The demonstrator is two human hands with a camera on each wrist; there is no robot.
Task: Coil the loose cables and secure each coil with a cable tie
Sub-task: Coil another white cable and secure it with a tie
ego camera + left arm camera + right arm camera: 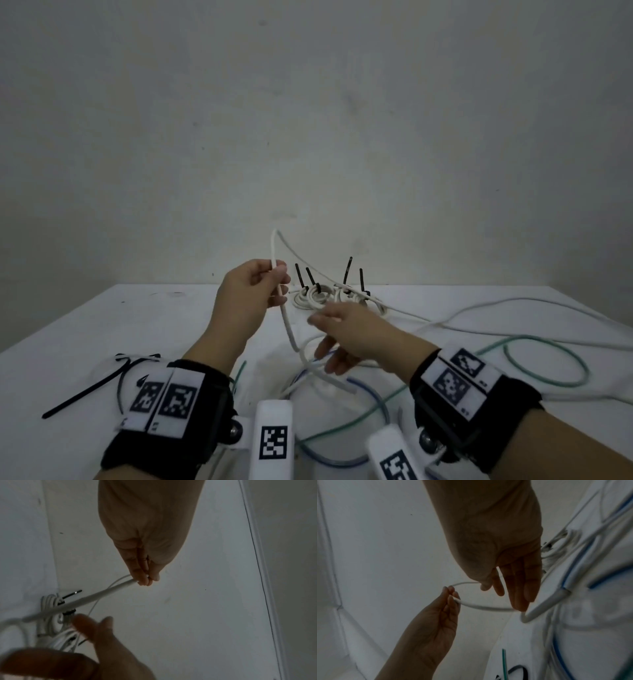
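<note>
My left hand point(279, 279) is raised above the white table point(102, 325) and pinches a loose white cable point(286, 322) between thumb and fingers point(145, 579). The cable arcs up over that hand, then hangs down in a loop to my right hand point(329, 346). The right hand's fingers point(520, 599) are straight, and their tips touch the cable's loop point(484, 607). Behind the hands lie two coiled white cables point(310, 297) point(356, 296), each bound with black cable ties that stick up.
Loose black cable ties point(85, 390) lie at the near left. A green cable point(579, 363) loops at the right, a blue cable point(335, 462) curls near the front edge, and another white cable point(513, 303) trails to the far right. A wall stands right behind the table.
</note>
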